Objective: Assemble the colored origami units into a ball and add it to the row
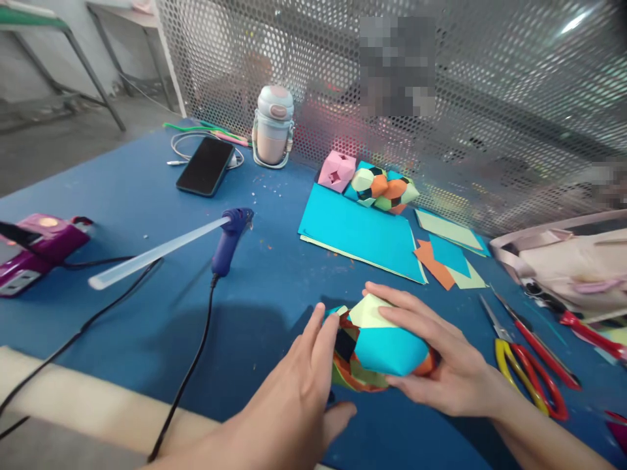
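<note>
A many-coloured folded paper ball [379,349] with cyan, pale green, orange and dark panels rests on the blue table near its front edge. My right hand [441,365] curls over its right side, fingers on the pale green and cyan panels, thumb underneath. My left hand [304,391] presses against its left side with fingers stretched along it and thumb below.
Beyond lie cyan paper sheets [362,232], paper scraps [448,261], a second paper ball [385,187] and a pink paper cube [336,171]. Scissors [531,365] lie to the right, a beige bag [568,258] beyond. Left: blue glue gun [230,238], phone [206,165], bottle [273,125], purple device [36,251].
</note>
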The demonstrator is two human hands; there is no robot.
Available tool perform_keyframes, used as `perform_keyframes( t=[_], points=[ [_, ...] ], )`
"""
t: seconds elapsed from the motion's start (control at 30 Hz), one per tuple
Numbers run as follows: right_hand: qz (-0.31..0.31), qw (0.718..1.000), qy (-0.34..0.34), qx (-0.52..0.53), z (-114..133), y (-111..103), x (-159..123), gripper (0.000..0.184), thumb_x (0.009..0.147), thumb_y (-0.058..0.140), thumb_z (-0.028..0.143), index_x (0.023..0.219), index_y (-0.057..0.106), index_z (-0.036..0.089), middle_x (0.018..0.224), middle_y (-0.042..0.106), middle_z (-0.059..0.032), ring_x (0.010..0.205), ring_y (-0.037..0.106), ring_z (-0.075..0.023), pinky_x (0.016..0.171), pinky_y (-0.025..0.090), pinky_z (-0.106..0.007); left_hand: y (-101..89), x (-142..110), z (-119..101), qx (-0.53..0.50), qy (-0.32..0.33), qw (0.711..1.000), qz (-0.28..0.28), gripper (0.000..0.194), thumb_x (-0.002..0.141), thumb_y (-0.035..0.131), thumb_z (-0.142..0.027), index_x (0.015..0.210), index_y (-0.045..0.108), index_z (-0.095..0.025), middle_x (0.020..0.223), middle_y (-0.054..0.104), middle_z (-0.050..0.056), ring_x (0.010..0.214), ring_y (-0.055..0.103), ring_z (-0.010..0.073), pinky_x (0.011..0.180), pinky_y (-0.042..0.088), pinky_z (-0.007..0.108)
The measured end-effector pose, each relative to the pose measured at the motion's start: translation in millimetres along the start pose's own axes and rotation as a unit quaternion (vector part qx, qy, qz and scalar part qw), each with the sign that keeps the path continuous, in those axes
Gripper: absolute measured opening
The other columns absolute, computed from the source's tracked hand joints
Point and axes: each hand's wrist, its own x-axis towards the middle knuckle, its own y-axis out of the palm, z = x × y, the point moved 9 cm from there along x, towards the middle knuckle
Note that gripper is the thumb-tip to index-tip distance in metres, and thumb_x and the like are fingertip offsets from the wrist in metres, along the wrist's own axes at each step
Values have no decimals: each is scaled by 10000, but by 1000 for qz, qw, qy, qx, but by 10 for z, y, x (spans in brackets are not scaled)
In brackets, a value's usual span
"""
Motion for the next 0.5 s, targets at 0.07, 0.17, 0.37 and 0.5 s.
perform_keyframes(
  t=[0.07, 0.17, 0.37, 0.5],
  points=[
    [-25, 1000, 11, 11, -19, -39, 13, 610, 855, 647, 269, 1410, 393, 268, 1470, 425, -144, 1323, 458, -294, 1023, 460, -438, -3, 40, 44, -14, -8, 1000, -8, 1035, 650, 776, -157, 1463, 137, -128, 1457, 365, 324, 1320, 424, 387, 993, 493, 501],
    [-43, 998, 49, 12, -78, -51, 47, 594, 848, 656, 277, 1391, 415, 279, 1461, 443, -136, 1324, 461, -290, 1002, 487, -411, 20, 63, 89, -19, -18, 1000, 0, 984, 637, 768, -125, 1447, 209, -113, 1437, 412, 305, 1312, 447, 373, 1010, 482, 493],
    [-6, 999, 35, 14, -59, 35, 63, 617, 838, 658, 267, 1403, 410, 272, 1450, 459, -138, 1303, 489, -285, 998, 490, -397, -1, 40, 28, -2, -1, 1000, 7, 862, 658, 708, -68, 1420, 309, -125, 1429, 441, 279, 1289, 482, 363, 984, 516, 464],
    [17, 1000, 18, 6, -31, 55, 4, 642, 834, 646, 231, 1418, 383, 266, 1469, 425, -138, 1321, 463, -276, 1032, 456, -409, 25, -4, -27, 22, 11, 1000, 13, 960, 655, 789, -241, 1442, 256, -104, 1414, 427, 323, 1226, 532, 408, 909, 559, 488]
  ],
)
